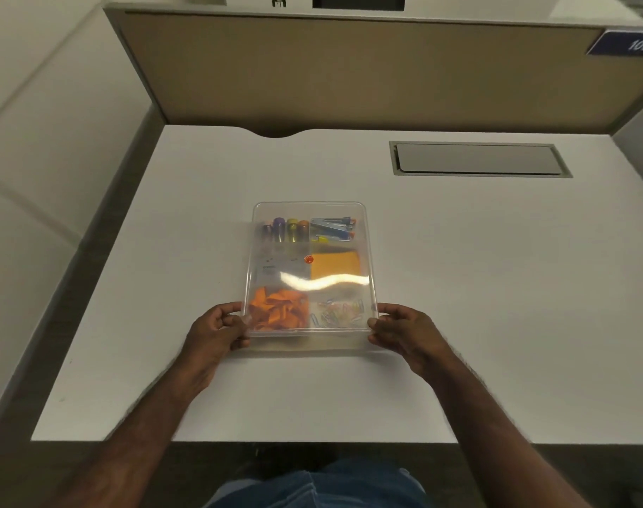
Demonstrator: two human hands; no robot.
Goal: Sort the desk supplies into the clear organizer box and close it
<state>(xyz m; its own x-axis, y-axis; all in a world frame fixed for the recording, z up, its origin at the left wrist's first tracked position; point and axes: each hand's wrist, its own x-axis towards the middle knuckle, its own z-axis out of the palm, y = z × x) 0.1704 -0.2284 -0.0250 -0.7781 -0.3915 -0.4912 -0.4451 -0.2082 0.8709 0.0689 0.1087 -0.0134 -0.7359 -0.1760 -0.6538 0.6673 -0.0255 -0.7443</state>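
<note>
Closing step: both hands, left (217, 333) and right (404, 333), pinch the clear lid (309, 276) over the filled organizer box (305, 344), lower centre. Next, I judge, press it flush.

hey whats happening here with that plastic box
A person holds the clear lid by its near corners, left hand on one side and right hand on the other, fitting it over the organizer box on the white desk. The supplies are already sorted inside: highlighters and staplers at the far end, an orange pad in the middle, orange rubber bands and paper clips nearest. Whether the lid is fully seated is unclear.
</note>
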